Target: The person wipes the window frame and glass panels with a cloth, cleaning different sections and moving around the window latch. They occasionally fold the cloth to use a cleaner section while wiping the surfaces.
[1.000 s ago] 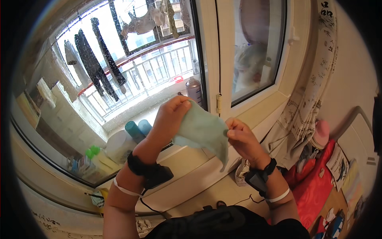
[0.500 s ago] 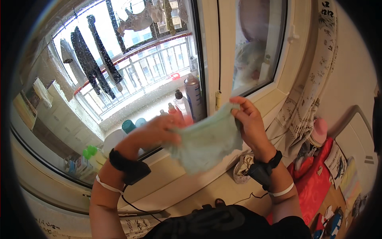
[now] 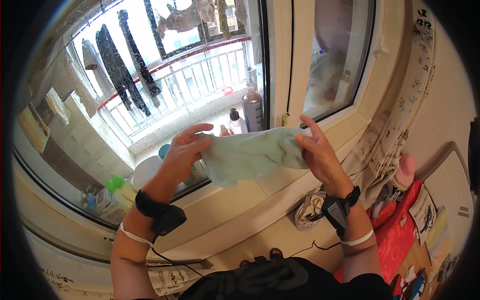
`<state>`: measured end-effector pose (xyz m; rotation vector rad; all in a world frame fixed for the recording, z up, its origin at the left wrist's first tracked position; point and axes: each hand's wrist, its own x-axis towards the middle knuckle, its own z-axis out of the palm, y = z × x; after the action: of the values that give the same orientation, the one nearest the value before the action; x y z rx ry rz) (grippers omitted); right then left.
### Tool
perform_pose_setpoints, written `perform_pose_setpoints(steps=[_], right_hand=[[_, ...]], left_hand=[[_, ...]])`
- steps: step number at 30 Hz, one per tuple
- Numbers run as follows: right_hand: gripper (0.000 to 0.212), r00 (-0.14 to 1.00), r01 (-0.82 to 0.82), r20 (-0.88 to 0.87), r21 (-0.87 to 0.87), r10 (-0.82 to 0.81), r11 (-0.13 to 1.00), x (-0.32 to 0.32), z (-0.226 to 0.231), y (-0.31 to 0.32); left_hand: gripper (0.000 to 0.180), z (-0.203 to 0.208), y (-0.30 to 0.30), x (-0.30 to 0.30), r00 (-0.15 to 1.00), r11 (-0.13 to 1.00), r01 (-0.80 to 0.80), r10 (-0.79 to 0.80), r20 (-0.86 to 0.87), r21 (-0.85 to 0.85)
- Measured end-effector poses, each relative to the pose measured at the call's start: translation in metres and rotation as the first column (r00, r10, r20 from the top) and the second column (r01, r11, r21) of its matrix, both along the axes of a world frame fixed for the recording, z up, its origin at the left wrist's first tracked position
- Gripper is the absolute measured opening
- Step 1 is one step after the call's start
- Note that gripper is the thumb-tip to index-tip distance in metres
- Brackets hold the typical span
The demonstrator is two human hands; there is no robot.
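Observation:
A thin pale green cloth (image 3: 247, 155) with dark smudges is stretched between my hands, in front of the window. My left hand (image 3: 184, 151) pinches its left end between thumb and fingers. At the other end my right hand (image 3: 322, 156) grips the cloth with thumb and fingers, the index finger pointing up. The cloth's lower edge hangs loose, and it hangs apart from the glass and the sill as far as I can tell.
Behind the glass stand a spray can (image 3: 252, 111), a dark-capped bottle (image 3: 235, 120) and green-topped bottles (image 3: 116, 185). Dark clothes (image 3: 117, 67) hang beyond. Below right sits a small bag-like basket (image 3: 311, 210); farther right are a curtain (image 3: 382, 135) and red fabric (image 3: 392, 235).
The cloth has been pulled wider and flatter between my hands. My left hand has moved left and up, my right slightly right. The whole view has shifted a little.

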<state>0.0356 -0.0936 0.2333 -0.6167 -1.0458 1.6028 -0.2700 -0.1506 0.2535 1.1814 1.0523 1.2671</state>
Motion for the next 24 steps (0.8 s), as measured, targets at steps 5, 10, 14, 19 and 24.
perform_pose_setpoints(steps=[5, 10, 14, 19, 24], right_hand=[[0.052, 0.871, -0.200, 0.475, 0.114, 0.123, 0.973, 0.017, -0.023, 0.007], [0.049, 0.746, -0.240, 0.658, 0.404, -0.099, 0.883, 0.020, -0.015, 0.010], [0.032, 0.590, -0.216, 0.737, 0.539, -0.331, 0.814, 0.030, -0.005, 0.012], [0.015, 0.634, -0.132, 0.509, 0.813, -0.581, 0.568, 0.030, -0.005, 0.018], [0.019, 0.900, -0.161, 0.434, 0.263, 0.032, 0.951, 0.028, -0.021, 0.026]], left_hand=[[0.039, 0.010, 0.002, 0.001, 0.904, 0.994, 0.030, 0.019, -0.427, 0.107], [0.035, 0.016, 0.002, -0.002, 0.606, 0.981, -0.023, 0.169, -0.778, 0.195], [0.030, 0.034, -0.006, 0.007, 0.477, 0.975, -0.120, 0.223, -0.850, 0.188], [0.023, 0.025, 0.000, -0.009, 0.579, 0.928, -0.045, 0.327, -0.747, 0.371], [0.028, 0.009, 0.006, -0.012, 0.959, 0.999, -0.047, 0.043, -0.281, -0.008]])
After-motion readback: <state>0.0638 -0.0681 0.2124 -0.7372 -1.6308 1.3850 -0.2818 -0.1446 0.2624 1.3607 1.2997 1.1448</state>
